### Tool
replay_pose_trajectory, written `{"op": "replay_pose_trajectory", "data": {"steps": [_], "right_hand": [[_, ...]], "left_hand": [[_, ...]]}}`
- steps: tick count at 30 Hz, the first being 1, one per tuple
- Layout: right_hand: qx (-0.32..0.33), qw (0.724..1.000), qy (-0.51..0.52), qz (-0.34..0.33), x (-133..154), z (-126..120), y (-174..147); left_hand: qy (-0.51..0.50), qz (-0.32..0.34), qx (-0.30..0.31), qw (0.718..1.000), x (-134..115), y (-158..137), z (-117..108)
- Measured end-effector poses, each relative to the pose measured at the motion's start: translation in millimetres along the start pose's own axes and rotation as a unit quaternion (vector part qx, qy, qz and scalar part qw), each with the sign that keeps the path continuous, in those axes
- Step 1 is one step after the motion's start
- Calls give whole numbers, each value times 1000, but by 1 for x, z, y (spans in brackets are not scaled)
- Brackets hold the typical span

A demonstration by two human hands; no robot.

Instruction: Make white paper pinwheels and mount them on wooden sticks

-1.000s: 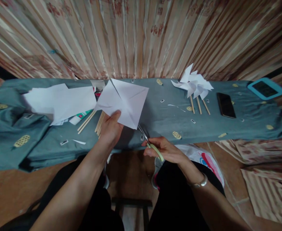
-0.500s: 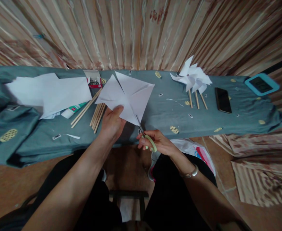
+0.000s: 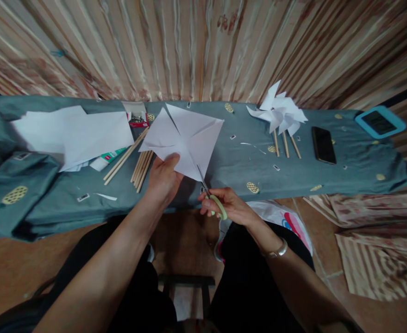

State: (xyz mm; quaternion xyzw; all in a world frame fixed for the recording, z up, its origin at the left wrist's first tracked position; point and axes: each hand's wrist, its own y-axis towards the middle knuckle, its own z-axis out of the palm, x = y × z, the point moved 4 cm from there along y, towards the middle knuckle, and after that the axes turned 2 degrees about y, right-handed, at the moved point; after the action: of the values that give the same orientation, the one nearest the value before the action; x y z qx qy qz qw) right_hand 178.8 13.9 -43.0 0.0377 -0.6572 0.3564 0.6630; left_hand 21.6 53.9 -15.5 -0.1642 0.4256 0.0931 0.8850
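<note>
A square white sheet of paper (image 3: 198, 136) is pinched at its lower left edge by my left hand (image 3: 165, 178), thumb on top. Slits run inward from several of its corners toward the middle. My right hand (image 3: 226, 204) has its fingers in the pale green handles of a pair of scissors (image 3: 218, 206). The blades lie at the paper's near corner, pointing up into the sheet. Just left of the paper are a bundle of wooden sticks (image 3: 141, 169) and two longer sticks (image 3: 125, 157).
On the cloth-covered table (image 3: 238, 178), white sheets (image 3: 95, 132), a green-and-white tube (image 3: 108, 158) and a red box of small metal pieces (image 3: 138, 118) lie left. Paper pinwheels on sticks (image 3: 279, 111), a phone (image 3: 323, 144) and a blue-framed device (image 3: 380, 121) lie right.
The view has shifted very slightly. Both hands, the paper and the scissors keep nearly the same places relative to each other.
</note>
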Motion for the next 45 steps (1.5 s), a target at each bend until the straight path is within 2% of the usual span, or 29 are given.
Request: {"op": "replay_pose_trajectory", "data": {"steps": [8, 14, 20, 31, 38, 45], "right_hand": [[1, 1000, -16, -15, -2, 0, 0], [-5, 1000, -1, -2, -2, 1, 2], [-13, 999, 24, 20, -4, 1, 3], [-19, 999, 33, 12, -3, 0, 2], [-39, 999, 1, -20, -3, -1, 2], [-41, 999, -8, -21, -3, -1, 3]], "left_hand": [[3, -3, -1, 1000, -1, 0, -1], [14, -4, -16, 1000, -3, 0, -3], [7, 15, 10, 1000, -4, 1, -2], [1, 29, 23, 999, -4, 1, -3], [32, -17, 50, 998, 4, -3, -3], [19, -19, 31, 999, 1, -5, 0]]}}
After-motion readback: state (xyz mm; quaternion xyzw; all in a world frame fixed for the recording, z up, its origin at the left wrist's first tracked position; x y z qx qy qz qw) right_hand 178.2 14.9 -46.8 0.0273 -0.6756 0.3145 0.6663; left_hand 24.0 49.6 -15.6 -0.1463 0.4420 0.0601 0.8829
